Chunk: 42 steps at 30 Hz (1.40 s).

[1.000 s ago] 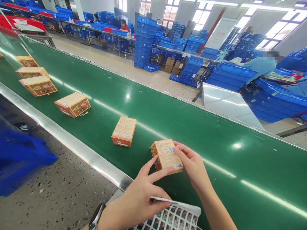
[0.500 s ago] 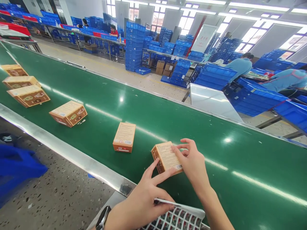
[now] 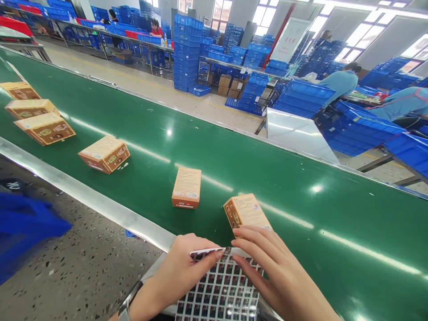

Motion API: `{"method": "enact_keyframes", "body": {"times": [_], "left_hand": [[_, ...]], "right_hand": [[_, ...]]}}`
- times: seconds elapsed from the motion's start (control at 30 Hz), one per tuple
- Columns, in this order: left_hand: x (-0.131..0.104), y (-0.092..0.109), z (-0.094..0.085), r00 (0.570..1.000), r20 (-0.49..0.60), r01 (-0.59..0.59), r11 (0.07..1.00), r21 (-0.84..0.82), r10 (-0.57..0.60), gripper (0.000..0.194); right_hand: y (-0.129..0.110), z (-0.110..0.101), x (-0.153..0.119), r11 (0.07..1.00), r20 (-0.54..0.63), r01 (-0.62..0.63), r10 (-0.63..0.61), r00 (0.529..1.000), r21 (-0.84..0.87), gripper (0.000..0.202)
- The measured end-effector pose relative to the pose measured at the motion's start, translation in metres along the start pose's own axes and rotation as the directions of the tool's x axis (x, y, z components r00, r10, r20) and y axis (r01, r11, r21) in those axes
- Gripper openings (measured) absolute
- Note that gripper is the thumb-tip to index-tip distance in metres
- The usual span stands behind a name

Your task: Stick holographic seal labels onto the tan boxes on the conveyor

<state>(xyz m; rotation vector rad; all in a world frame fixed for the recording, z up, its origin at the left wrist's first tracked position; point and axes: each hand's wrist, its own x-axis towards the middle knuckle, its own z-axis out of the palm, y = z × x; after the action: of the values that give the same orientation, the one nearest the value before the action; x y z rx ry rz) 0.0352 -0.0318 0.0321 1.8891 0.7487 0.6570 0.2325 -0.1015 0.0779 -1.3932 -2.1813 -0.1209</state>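
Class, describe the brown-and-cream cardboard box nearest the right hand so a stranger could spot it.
Find the long green belt crossing the picture. On it, go to the rightmost brown-and-cream cardboard box, just beyond the white sheet of dark squares held in the left hand. Unlike the other boxes, it is partly hidden by the right hand.

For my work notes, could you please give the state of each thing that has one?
Left hand: gripping the sticker sheet
Right hand: at the sheet's edge, grip unclear
Sticker sheet: top edge bent
Nearest box: looks closed, partly hidden, shiny sticker on top
Next box: closed, lying on the green belt
Tall crate stack: upright
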Motion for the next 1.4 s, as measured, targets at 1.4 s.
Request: {"method": "enact_keyframes", "body": {"times": [1.4], "left_hand": [[0.035,-0.016,-0.018,0.971,0.231,-0.046,0.995,-0.09,0.066,0.022]], "right_hand": [[0.059,0.051,0.043,0.231,0.251,-0.659,0.796,0.551,0.716,0.051]]}}
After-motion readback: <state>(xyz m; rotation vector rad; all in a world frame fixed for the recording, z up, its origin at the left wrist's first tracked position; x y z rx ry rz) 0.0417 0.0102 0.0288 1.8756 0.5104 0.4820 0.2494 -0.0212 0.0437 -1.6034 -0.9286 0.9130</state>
